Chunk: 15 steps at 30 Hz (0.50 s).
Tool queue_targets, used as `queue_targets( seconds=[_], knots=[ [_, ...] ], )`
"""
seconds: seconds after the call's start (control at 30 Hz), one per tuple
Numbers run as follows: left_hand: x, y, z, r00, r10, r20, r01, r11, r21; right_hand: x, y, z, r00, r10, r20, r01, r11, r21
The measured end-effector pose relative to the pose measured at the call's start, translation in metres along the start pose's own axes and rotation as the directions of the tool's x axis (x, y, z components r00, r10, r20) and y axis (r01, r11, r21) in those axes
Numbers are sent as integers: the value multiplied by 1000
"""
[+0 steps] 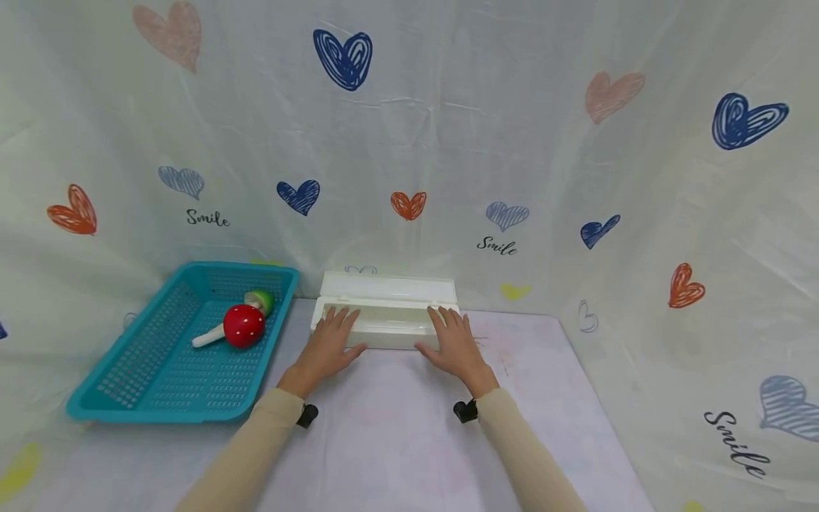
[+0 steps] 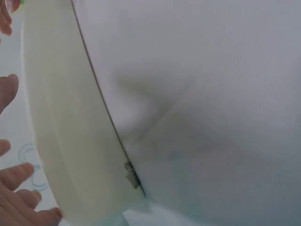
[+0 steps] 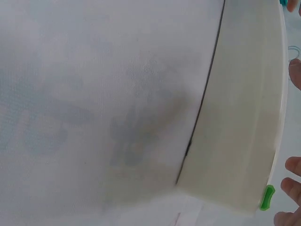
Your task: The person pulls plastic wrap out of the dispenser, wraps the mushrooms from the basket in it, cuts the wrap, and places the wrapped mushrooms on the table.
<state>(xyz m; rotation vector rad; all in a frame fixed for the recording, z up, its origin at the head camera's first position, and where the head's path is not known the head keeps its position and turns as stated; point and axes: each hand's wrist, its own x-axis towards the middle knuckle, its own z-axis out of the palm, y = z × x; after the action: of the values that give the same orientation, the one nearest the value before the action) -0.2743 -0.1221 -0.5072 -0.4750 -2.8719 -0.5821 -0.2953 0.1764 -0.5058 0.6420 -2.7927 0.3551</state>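
Observation:
A long white box [image 1: 390,340] stands at the back of the table, its lid [image 1: 384,288] raised behind it. My left hand [image 1: 328,347] reaches over the box's left end with fingers spread. On the right, my other hand [image 1: 454,347] is over the opposite end, its fingers also spread and the thumb turned inward. Both sets of fingertips overlap the box opening in the head view. In the left wrist view the front wall [image 2: 80,117] runs beside several fingers; the right wrist view shows a green clip [image 3: 266,197] at the box's end.
To the left, a turquoise basket [image 1: 160,416] holds a red toy mushroom with white dots [image 1: 244,327] and a green-and-white item [image 1: 259,301]. A white curtain [image 1: 435,128] printed with hearts hangs behind the table [image 1: 397,441] and along its sides.

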Motion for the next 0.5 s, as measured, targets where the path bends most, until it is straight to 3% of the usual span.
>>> queue_targets(
  seconds=[0.17, 0.37, 0.5],
  knots=[
    [5, -12, 1, 998, 27, -54, -29, 999, -23, 7, 4, 2, 997, -57, -47, 57, 998, 6],
    [14, -19, -1, 986, 83, -143, -84, 996, -4, 17, 8, 7, 985, -133, -111, 127, 990, -56],
    [20, -20, 0, 991, 70, -114, -70, 998, 9, 21, 8, 10, 983, -144, -118, 135, 988, -77]
  ],
)
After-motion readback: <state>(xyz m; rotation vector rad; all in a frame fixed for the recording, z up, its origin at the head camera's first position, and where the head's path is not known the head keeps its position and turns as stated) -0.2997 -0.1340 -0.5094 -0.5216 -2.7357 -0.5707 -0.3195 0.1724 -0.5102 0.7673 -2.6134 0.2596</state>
